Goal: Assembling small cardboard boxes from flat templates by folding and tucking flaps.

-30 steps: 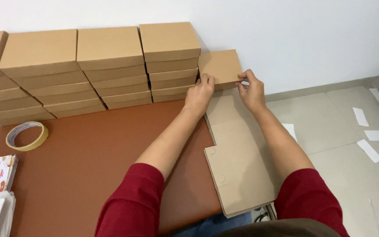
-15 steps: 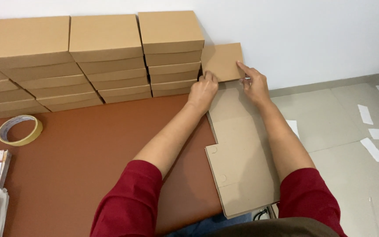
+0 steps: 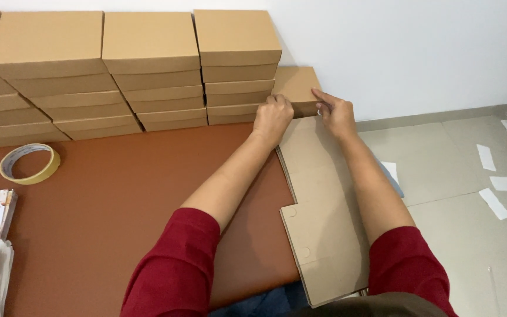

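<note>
Head view: my left hand [image 3: 272,117] is curled, knuckles up, gripping the left side of the raised end flap [image 3: 296,87] of a flat cardboard blank [image 3: 324,205]. My right hand [image 3: 335,113] pinches the flap's right side, index finger laid along its top. Blank lies across the right edge of the brown table [image 3: 118,194], flap end touching the white wall [image 3: 394,47]. Stacked boxes [image 3: 148,70] stand just left. 1 tape roll [image 3: 30,164] sits far left.
</note>
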